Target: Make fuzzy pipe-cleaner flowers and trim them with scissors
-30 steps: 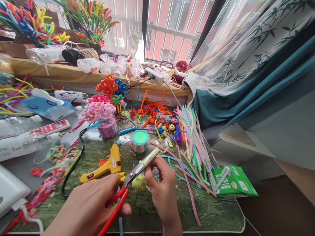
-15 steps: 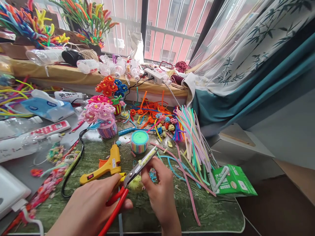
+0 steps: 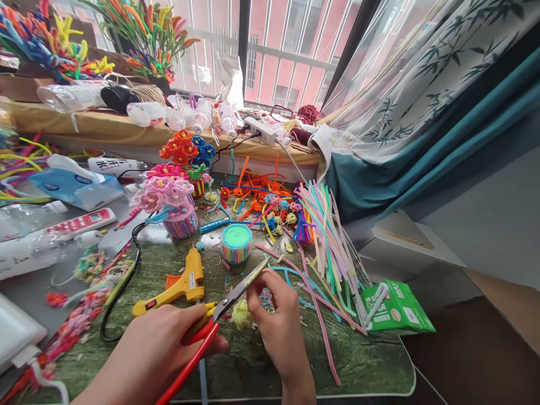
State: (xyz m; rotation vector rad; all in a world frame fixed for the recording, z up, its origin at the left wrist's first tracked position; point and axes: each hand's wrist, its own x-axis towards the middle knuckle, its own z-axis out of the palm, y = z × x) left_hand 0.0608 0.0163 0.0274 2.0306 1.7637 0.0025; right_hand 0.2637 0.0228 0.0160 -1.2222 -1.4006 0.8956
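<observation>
My left hand [image 3: 169, 343] is closed around red-handled scissors [image 3: 189, 360], whose blades point up and to the right. Something yellow also shows between its fingers. My right hand [image 3: 276, 320] pinches beside the blades, where small pale yellow bits lie along the metal; what its fingertips hold is too small to make out. Beneath the blades rests a pale yellow fluffy piece [image 3: 242, 315]. A yellow glue gun [image 3: 185, 284] lies beyond my left hand, and a round striped pot with a mint top [image 3: 236, 243] stands beyond the scissor tips.
Pastel pipe cleaners [image 3: 327, 242] spread at the right by a green box [image 3: 396, 306]. Pink flowers in a striped pot [image 3: 181, 220] stand behind the glue gun. Plastic bottles [image 3: 25, 247] and a blue tissue pack [image 3: 78, 185] lie left; a black cable [image 3: 137, 253] curves nearby.
The view has shifted slightly. My right hand has moved a little relative to the blades, and more of the yellow fluffy piece shows beneath them. My left hand still holds the scissors.
</observation>
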